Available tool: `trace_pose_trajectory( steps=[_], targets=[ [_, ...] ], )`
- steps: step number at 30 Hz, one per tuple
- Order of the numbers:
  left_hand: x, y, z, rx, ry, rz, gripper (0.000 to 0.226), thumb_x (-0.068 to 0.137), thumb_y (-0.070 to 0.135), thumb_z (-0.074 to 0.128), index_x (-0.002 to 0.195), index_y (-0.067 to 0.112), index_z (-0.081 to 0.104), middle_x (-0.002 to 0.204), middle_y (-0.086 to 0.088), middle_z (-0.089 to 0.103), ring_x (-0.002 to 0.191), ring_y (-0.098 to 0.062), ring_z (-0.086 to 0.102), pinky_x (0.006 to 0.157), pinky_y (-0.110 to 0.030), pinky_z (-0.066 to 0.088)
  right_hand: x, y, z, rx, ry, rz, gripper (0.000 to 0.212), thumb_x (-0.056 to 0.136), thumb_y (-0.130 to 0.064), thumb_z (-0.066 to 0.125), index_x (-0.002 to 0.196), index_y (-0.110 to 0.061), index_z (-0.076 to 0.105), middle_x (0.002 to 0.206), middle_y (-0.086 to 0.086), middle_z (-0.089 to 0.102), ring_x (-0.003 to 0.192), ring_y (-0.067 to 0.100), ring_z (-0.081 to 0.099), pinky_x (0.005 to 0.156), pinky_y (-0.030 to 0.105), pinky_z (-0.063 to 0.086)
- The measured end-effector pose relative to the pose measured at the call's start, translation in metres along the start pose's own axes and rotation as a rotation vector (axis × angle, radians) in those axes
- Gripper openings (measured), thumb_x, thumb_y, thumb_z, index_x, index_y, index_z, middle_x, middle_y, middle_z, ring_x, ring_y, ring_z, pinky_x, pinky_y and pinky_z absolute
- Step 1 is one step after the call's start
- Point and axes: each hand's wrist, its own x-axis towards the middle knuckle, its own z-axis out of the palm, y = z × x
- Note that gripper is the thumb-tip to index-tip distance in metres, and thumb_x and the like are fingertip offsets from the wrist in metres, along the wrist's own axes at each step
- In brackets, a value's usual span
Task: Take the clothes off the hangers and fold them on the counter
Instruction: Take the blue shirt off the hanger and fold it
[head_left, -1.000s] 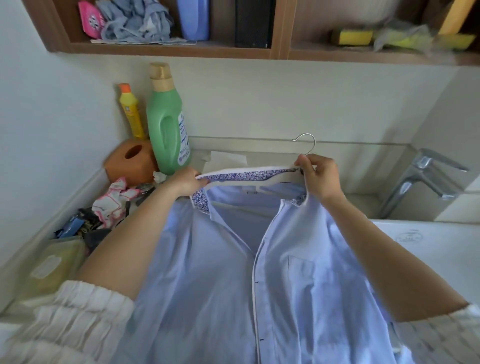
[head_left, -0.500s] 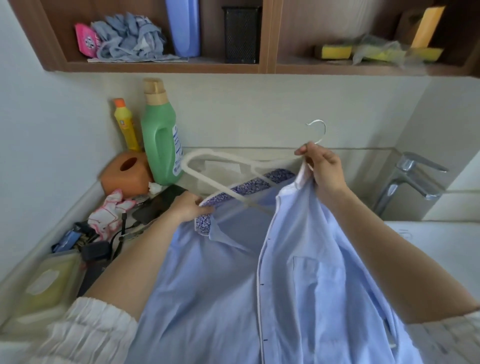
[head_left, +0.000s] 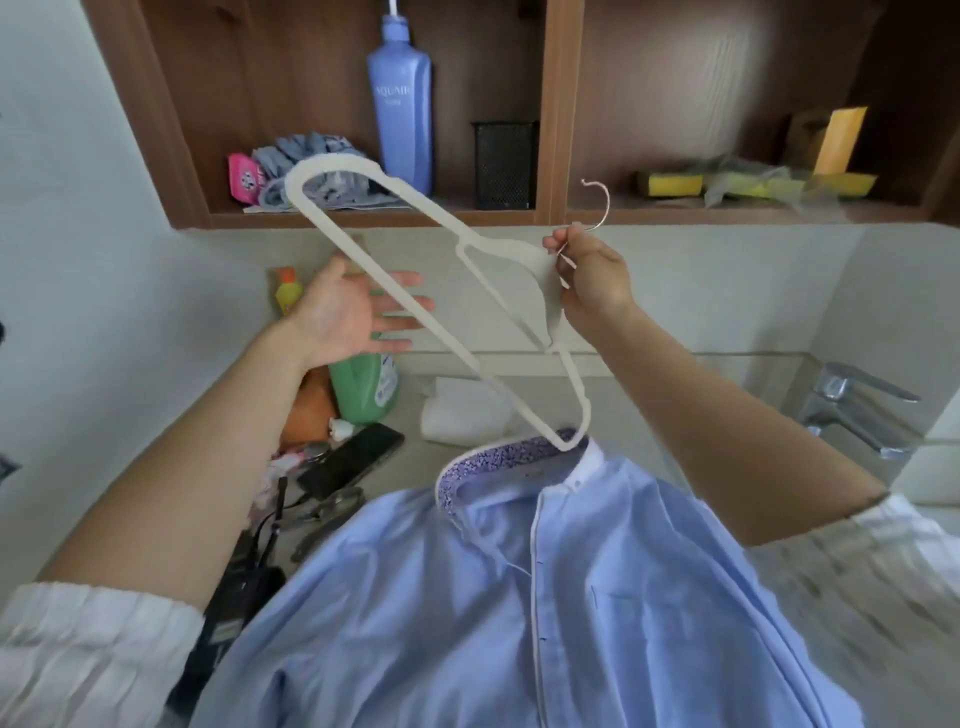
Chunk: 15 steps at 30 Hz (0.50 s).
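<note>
A light blue button shirt (head_left: 519, 597) with a purple-patterned collar lining lies spread on the counter below me, front up. My right hand (head_left: 592, 286) grips the neck of a white hanger (head_left: 363, 249) just under its metal hook and holds it tilted in the air above the shirt. The hanger's lower end hangs just over the collar, and I cannot tell whether it touches. My left hand (head_left: 353, 312) is raised, palm open, fingers spread behind the hanger's long bar, holding nothing.
A green detergent bottle (head_left: 363, 389), a yellow bottle (head_left: 288, 291), a dark phone (head_left: 353, 460), cables and clutter crowd the counter's left side. A folded white cloth (head_left: 462, 410) lies behind the shirt. A faucet (head_left: 857, 405) stands right. Above is a wooden shelf (head_left: 363, 218) with a blue bottle and sponges.
The hanger has come out of the shirt and risen, swung up to the left. My left hand let go of the collar and lifted open. The shirt dropped onto the counter.
</note>
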Motion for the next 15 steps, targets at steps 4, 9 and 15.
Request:
trace_pose_trajectory(
  steps=[4, 9, 15],
  targets=[
    [-0.001, 0.012, -0.007, -0.265, 0.437, 0.366, 0.054, 0.095, 0.061, 0.025, 0.123, 0.023, 0.051, 0.112, -0.004, 0.064, 0.107, -0.023, 0.06, 0.098, -0.045, 0.044, 0.015, -0.005, 0.008, -0.165, 0.044, -0.26, 0.038, 0.099, -0.019, 0.048, 0.064, -0.018, 0.061, 0.064, -0.006, 0.059, 0.065, 0.009, 0.05, 0.071, 0.022, 0.043],
    [0.004, -0.03, -0.022, 0.529, 0.663, 0.625, 0.036, 0.101, 0.036, 0.036, 0.129, 0.02, 0.051, 0.125, -0.001, 0.055, 0.116, -0.018, 0.054, 0.104, -0.037, 0.041, 0.028, -0.004, -0.008, -0.572, 0.034, -0.399, 0.037, 0.095, -0.02, 0.05, 0.06, -0.022, 0.059, 0.063, -0.008, 0.058, 0.062, 0.005, 0.048, 0.065, 0.022, 0.039],
    [0.032, -0.075, 0.0, 0.796, 0.102, 0.093, 0.024, 0.087, 0.05, 0.058, 0.096, 0.03, 0.066, 0.095, 0.008, 0.069, 0.086, -0.01, 0.064, 0.091, -0.036, 0.048, 0.032, 0.045, -0.039, -0.623, 0.142, -0.274, 0.03, 0.091, -0.02, 0.05, 0.065, -0.012, 0.064, 0.063, -0.007, 0.06, 0.063, 0.007, 0.052, 0.065, 0.024, 0.042]
  ],
)
